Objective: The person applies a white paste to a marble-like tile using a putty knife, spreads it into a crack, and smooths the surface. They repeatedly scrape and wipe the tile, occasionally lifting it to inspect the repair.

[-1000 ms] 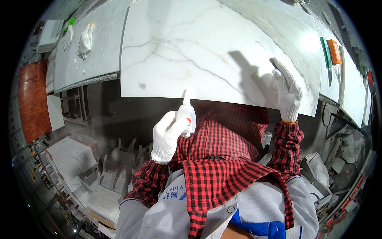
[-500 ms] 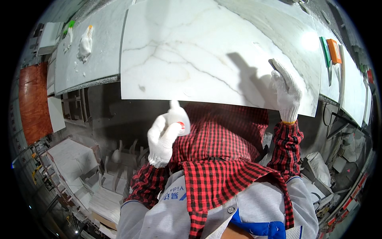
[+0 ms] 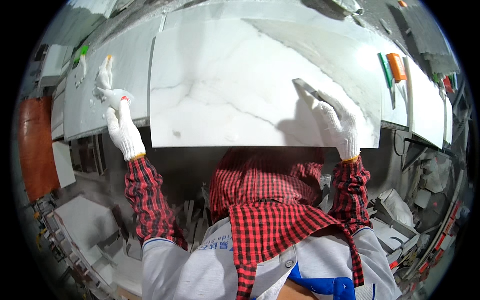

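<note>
A white marble slab (image 3: 225, 110) with grey veins lies flat in front of me. Gloved in white knit, my left hand (image 3: 123, 132) reaches out to the left and is closed round a small white squeeze bottle (image 3: 118, 97) with a red mark. The bottle is tipped on its side, nozzle to the left, over a pale worktop; whether it touches the surface I cannot tell. My right hand (image 3: 342, 125), also gloved, is above the slab's right part. It grips a narrow flat metal scraper (image 3: 306, 88), whose free end points to the far left.
Beyond the bottle lie a crumpled white glove-like item (image 3: 104, 74) with an orange edge and another white item with a green end (image 3: 81, 55). On the right are a green strip tool (image 3: 385, 70) and an orange box (image 3: 397, 68). A reddish-brown panel (image 3: 36, 147) stands far left.
My left hand has carried the bottle from in front of my apron out to the left worktop. My right hand has moved slightly left, and the scraper now shows at full length.
</note>
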Action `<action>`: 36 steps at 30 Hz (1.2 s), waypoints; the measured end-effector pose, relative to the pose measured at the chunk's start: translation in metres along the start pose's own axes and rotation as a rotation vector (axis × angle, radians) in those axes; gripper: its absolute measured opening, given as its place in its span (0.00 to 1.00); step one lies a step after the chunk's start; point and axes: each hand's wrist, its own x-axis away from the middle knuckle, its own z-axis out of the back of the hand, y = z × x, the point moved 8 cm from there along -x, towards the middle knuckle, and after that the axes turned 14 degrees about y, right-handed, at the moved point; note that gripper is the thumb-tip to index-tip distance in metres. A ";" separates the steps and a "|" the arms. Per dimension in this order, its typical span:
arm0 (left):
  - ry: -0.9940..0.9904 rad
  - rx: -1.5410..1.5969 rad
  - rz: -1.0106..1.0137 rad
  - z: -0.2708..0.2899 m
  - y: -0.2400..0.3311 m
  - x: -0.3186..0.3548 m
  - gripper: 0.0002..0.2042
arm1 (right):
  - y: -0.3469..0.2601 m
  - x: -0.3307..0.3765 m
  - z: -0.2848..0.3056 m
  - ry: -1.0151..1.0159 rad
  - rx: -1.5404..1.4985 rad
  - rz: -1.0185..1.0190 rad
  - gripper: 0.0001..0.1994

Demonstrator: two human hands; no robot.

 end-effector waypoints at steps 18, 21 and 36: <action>0.179 -0.341 -0.064 -0.037 -0.034 -0.050 0.27 | 0.017 -0.144 0.061 0.318 -0.166 -0.223 0.19; 0.171 -0.349 -0.039 -0.036 -0.026 -0.046 0.31 | 0.025 -0.182 0.074 0.411 -0.164 -0.209 0.19; 0.083 -0.059 -0.006 0.027 -0.006 0.083 0.28 | 0.042 -0.270 0.063 0.446 -0.227 -0.253 0.15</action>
